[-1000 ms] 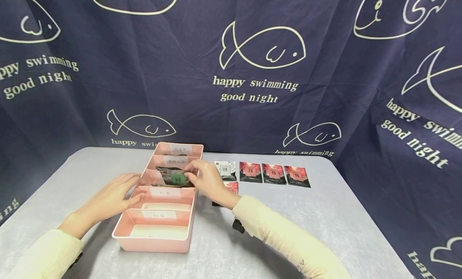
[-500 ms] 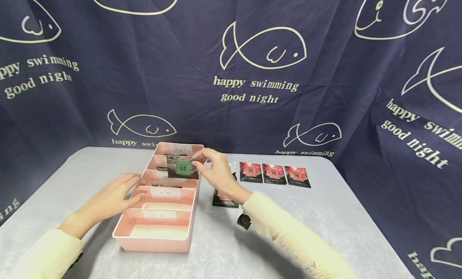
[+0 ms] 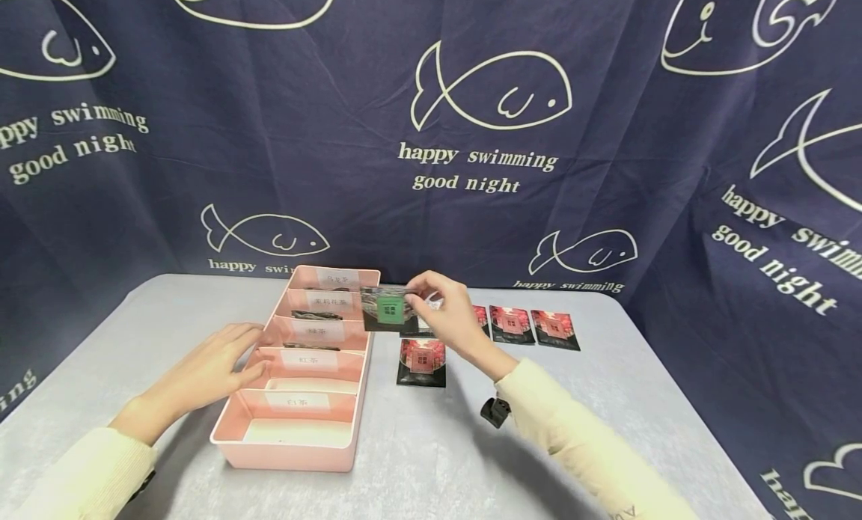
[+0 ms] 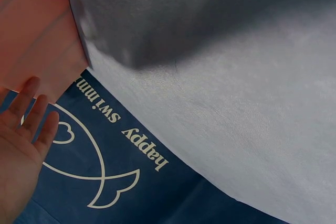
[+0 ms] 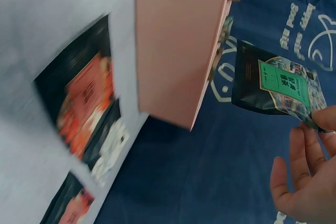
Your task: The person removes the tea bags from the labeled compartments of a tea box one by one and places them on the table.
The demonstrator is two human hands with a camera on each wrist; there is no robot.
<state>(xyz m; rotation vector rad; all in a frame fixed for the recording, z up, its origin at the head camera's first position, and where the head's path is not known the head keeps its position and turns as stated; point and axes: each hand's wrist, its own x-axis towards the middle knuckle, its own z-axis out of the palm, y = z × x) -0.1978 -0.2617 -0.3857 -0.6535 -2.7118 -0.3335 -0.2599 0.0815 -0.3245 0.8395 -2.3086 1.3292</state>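
In the head view my right hand (image 3: 450, 318) pinches a dark tea sachet with a green label (image 3: 389, 309) by its right edge. The tea sachet (image 5: 286, 85) hangs in the air just right of the pink box (image 3: 286, 456), above the table. In the right wrist view, thumb and fingers grip its corner. My left hand (image 3: 202, 366) rests along the box's left side, its fingers (image 4: 48, 129) extended against the wall. The box has several labelled compartments; dark sachet edges (image 3: 316, 316) show in the far ones, while the two nearest show their bare floor.
A red-and-black sachet (image 3: 422, 363) lies right of the box. Behind it a silvery sachet (image 3: 427, 327) is mostly covered by my hand and the held one. More red sachets (image 3: 510, 324) form a row to the right. A dark blue fish-print curtain (image 3: 491, 228) stands behind the table.
My right hand has lifted the green-labelled tea sachet out of a compartment and carried it right, past the box's edge. The left hand has stayed in place.
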